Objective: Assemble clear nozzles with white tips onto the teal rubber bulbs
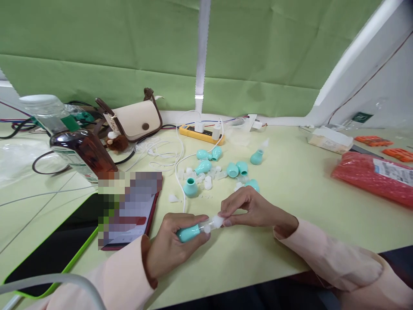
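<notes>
Near the table's front edge, my left hand (pixel 176 239) is wrapped round a teal squeeze bulb (pixel 188 234) with a clear tube joined to its end. At the tube's far end, the fingertips of my right hand (pixel 243 207) pinch a white soft tip (pixel 218 221). Beyond my hands lie several loose teal bulbs, one of them standing upright (pixel 190 188). Small clear and white plastic parts (pixel 208 183) are scattered among them. To the right, another teal bulb (pixel 257 157) stands with a translucent tip on it. A loose white tip (pixel 174 198) rests near the white cable.
Two phones, one green-edged (pixel 61 245) and one red-edged (pixel 132 211), lie at left by a tilted bottle of dark liquid (pixel 80 150). A handbag (pixel 135 120), a yellow power strip (pixel 201 134) and loose cables sit behind. A red package (pixel 374 176) lies at right.
</notes>
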`<state>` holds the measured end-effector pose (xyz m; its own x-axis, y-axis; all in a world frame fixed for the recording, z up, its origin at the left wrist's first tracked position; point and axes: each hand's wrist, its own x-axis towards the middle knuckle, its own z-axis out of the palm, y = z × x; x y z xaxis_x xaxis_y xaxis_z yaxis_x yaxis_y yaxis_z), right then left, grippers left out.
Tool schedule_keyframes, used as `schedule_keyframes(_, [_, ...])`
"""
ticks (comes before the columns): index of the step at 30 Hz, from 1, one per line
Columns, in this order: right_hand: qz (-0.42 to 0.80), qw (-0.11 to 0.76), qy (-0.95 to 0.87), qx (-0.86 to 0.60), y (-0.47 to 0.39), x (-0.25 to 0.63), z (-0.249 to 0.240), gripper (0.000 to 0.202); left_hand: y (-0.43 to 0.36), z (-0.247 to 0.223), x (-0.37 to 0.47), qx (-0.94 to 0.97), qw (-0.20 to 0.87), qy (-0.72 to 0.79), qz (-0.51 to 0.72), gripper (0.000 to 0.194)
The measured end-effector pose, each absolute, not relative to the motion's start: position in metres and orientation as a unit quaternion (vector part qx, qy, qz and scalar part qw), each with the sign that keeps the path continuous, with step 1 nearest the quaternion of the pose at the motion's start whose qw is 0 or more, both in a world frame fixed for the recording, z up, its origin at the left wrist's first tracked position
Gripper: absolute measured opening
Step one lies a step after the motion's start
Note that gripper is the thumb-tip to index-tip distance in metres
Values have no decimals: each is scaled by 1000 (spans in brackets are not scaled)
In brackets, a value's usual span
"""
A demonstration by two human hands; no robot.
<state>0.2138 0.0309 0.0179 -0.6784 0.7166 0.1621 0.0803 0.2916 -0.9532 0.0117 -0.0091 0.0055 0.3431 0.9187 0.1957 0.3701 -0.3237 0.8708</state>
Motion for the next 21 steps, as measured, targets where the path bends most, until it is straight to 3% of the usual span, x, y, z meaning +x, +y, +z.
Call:
schedule_keyframes(11, [548, 278, -741, -272, 32, 212, 16, 10, -8, -3, 9, 797, 316, 392, 334, 17])
schedule_keyframes(17, [552, 336, -713, -272, 24, 206, 20, 14, -13, 7, 11, 768, 335, 403, 370, 17])
schedule_keyframes(19, [521, 366, -723, -269, 20, 207, 30, 14, -15, 9, 10, 766, 343, 388, 382, 23])
schedule_keyframes(21, [467, 407, -732, -284, 19, 215, 45, 12, -15, 10, 8, 769, 344, 363, 397, 42])
